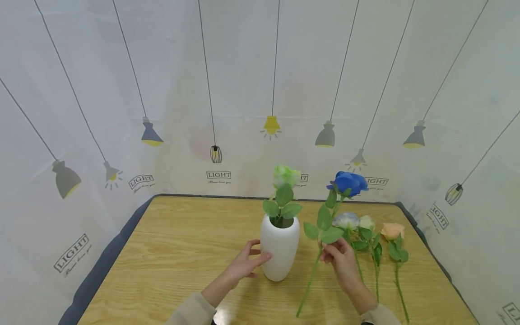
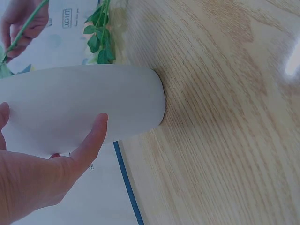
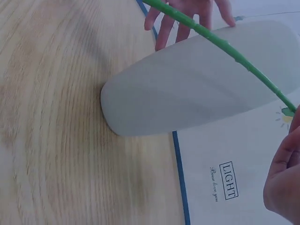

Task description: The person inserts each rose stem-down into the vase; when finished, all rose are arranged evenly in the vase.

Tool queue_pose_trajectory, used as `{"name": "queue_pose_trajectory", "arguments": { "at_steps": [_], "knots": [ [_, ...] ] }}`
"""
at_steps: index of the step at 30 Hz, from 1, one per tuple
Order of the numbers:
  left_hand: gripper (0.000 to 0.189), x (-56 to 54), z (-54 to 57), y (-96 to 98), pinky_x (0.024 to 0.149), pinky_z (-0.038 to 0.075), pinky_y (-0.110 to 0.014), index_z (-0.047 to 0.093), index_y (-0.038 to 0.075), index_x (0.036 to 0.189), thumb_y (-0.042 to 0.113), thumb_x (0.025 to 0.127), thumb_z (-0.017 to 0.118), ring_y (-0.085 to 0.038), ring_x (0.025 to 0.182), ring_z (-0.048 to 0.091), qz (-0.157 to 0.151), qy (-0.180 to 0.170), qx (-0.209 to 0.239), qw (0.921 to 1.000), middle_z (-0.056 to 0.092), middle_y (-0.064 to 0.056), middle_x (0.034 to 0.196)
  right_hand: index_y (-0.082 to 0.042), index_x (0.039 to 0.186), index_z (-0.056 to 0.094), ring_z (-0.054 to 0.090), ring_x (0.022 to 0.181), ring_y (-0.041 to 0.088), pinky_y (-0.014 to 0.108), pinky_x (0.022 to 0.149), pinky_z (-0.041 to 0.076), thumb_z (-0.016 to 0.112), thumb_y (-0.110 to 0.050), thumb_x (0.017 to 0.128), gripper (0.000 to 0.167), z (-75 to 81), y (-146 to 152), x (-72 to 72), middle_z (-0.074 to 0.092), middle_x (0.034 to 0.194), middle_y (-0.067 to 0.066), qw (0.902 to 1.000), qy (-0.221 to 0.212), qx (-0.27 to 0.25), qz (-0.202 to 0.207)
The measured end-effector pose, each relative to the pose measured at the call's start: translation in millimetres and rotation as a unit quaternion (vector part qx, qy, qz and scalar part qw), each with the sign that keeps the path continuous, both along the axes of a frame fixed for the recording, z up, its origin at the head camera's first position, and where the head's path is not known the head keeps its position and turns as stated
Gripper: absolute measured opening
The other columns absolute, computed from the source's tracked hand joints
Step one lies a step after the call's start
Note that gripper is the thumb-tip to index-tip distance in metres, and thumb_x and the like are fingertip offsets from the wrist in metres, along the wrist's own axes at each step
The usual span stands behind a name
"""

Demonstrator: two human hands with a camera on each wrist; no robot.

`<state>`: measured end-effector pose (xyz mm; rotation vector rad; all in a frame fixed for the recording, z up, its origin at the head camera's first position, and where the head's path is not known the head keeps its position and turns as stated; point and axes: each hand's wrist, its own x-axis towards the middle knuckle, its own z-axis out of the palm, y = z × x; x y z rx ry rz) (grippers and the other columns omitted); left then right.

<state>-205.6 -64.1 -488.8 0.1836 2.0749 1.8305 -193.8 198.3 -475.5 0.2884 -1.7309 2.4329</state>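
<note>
A white vase [image 1: 279, 250] stands upright on the table, with a pale green and white flower [image 1: 285, 176] and its leaves rising from the mouth. My left hand [image 1: 245, 262] is at the vase's left side, its thumb against the front; in the right wrist view that hand's fingers [image 3: 165, 32] spread fairly straight at the vase wall. To the right of the vase, my right hand [image 1: 339, 257] pinches the stem of a blue rose [image 1: 348, 183] just below its leaves. The rose is held bloom up, its green stem [image 3: 225, 45] slanting across in front of the vase in the right wrist view.
Right of the rose, a pale blue flower [image 1: 346, 220], a cream flower [image 1: 367, 222] and a peach flower [image 1: 392, 231] lie on the wooden table [image 1: 174, 253], stems toward me. Behind the table's dark far edge hangs a white cloth [image 1: 243, 67] printed with lamps.
</note>
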Motion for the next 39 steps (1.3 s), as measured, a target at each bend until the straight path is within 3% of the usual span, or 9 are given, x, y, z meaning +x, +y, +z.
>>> {"name": "queue_pose_trajectory", "arguments": {
  "at_steps": [11,21,34,39],
  "knots": [
    [0.074,0.7,1.2,0.1,0.071,0.045,-0.050,0.025,0.003,0.133,0.041,0.081,0.061,-0.037,0.102,0.048,-0.002,0.000,0.000,1.0000,0.036,-0.026,0.125,-0.006,0.092,0.054,0.055,0.056,0.011,0.018,0.049,0.042,0.046,0.002,0.090,0.011,30.1,-14,9.0,0.057,0.072,0.003,0.9972,0.041,-0.061,0.010],
    [0.074,1.0,1.5,0.3,0.072,0.044,-0.052,0.026,0.003,0.133,0.041,0.081,0.062,-0.036,0.102,0.048,0.001,-0.002,0.001,1.0000,0.036,-0.025,0.125,-0.001,0.093,0.058,0.057,0.058,0.012,0.019,0.050,0.042,0.041,0.006,0.090,0.018,49.7,-17,8.4,0.062,0.080,0.006,0.9843,0.112,-0.132,0.034],
    [0.073,1.2,1.6,0.2,0.071,0.045,-0.050,0.027,0.003,0.132,0.041,0.080,0.062,-0.035,0.102,0.049,0.002,0.003,0.000,1.0000,0.037,-0.025,0.125,0.001,0.094,0.055,0.054,0.056,0.015,0.021,0.052,0.044,0.042,0.007,0.090,0.014,83.5,-25,0.9,0.063,0.082,0.011,0.9684,0.131,-0.211,0.022],
    [0.073,1.2,1.3,0.4,0.070,0.046,-0.049,0.027,0.003,0.132,0.040,0.080,0.062,-0.035,0.101,0.049,0.002,0.002,0.001,1.0000,0.037,-0.025,0.124,0.002,0.094,0.054,0.051,0.053,0.015,0.021,0.049,0.042,0.046,0.008,0.088,0.011,96.9,-28,-5.1,0.061,0.081,0.013,0.9619,0.128,-0.242,-0.004]
  ]
}}
